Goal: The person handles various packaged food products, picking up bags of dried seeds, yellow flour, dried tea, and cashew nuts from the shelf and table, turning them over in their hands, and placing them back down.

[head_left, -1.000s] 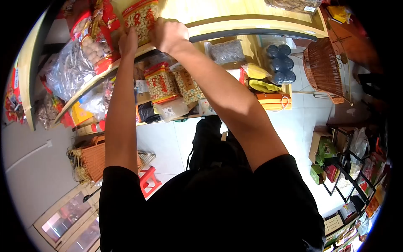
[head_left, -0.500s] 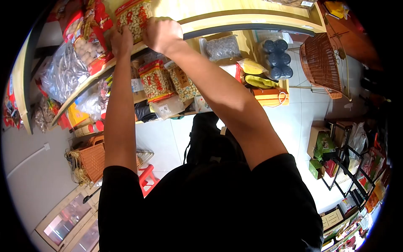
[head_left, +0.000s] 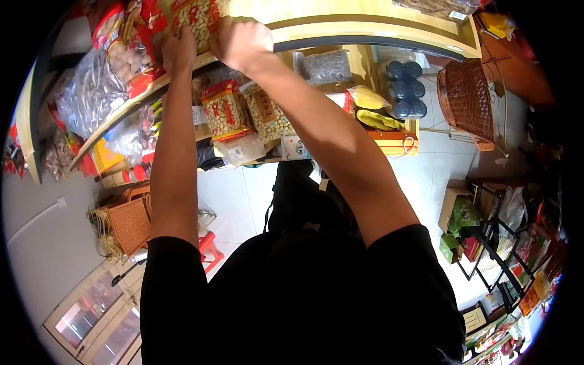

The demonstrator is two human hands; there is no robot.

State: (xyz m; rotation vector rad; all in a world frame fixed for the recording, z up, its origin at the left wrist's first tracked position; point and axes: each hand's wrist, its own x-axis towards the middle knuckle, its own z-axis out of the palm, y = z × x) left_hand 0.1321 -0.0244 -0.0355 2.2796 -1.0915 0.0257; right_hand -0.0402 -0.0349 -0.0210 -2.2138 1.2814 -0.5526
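Both my hands reach up to a clear, red-printed bag of pale nuts [head_left: 198,19] at the front of the upper wooden shelf [head_left: 340,29]. On the bag's lower left corner, my left hand [head_left: 179,51] has its fingers closed. My right hand [head_left: 244,42] is curled into a fist at the bag's right edge, gripping it. The bag's top runs out of view. Beside my left hand lies a red-trimmed bag of round brown pieces [head_left: 129,61]. On the shelf below are a similar red nut bag [head_left: 224,112] and another nut bag with a brown label [head_left: 267,115].
A grey filled bag [head_left: 326,66] and a wrapped pack of dark cylinders [head_left: 406,90] sit on the lower shelf. A wicker basket [head_left: 465,97] hangs or stands at right. An orange basket [head_left: 126,225] and a red stool [head_left: 210,252] are below left.
The view has shifted slightly, with the lower shelf and floor items a little higher in frame. Both hands keep their hold on the nut bag.
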